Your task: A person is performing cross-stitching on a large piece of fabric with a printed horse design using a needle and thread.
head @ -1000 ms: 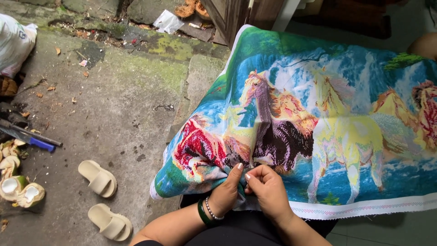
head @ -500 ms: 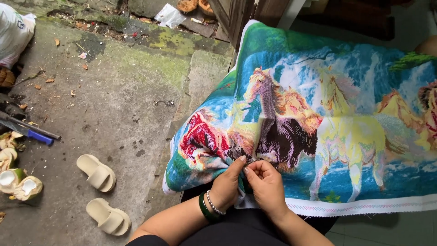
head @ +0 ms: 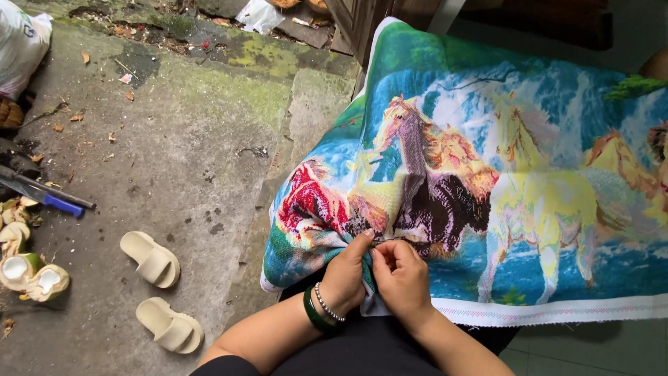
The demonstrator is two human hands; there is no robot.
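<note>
Both hands meet at the near edge of a large cross-stitch cloth with colourful horses [head: 501, 188] spread over the lap. Left hand [head: 346, 275], wearing a green bangle and a bead bracelet [head: 321, 306], is closed, pinching a bunched fold of the cloth. Right hand [head: 401, 277] is curled just beside it, fingertips pressed to the same spot; whether it holds a needle cannot be told. Left of them, a pair of cream rubber slippers [head: 160, 289] lies on the grey concrete floor [head: 174, 153]. Farther left sit cut green coconuts [head: 31, 271] and a blue-handled tool [head: 49, 198].
</note>
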